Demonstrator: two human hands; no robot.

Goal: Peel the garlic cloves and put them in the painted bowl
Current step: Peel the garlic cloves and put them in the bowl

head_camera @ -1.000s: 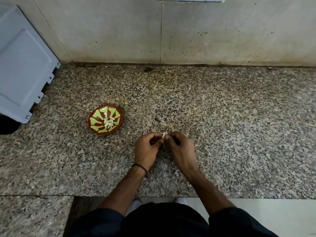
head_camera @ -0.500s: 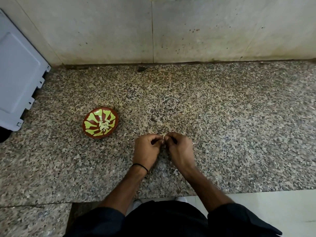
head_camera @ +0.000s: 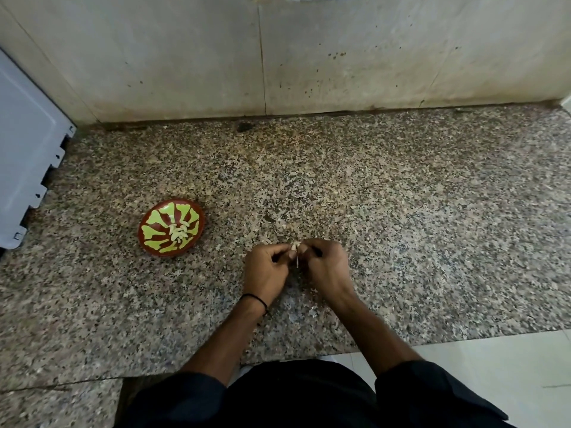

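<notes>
- Granite counter point(head_camera: 401, 242), speckled, fills most of my feed, with a stained pale wall point(head_camera: 185, 57) behind it.
- Off to my left edge, a pale grey appliance panel point(head_camera: 24, 143) stands on the counter.
- Painted bowl point(head_camera: 154, 211), red-brown with green petals, sits left of the hands and well apart from them, with a small heap of peeled cloves point(head_camera: 179, 232) in its middle.
- Left hand point(head_camera: 265, 270) and right hand point(head_camera: 327, 264) meet fingertip to fingertip just above the counter, both curled tight.
- I see a thin black band point(head_camera: 255, 299) on the left wrist.
- Between them, both pinch one garlic clove point(head_camera: 295, 248), and a sliver of skin point(head_camera: 297, 261) hangs below it.
</notes>
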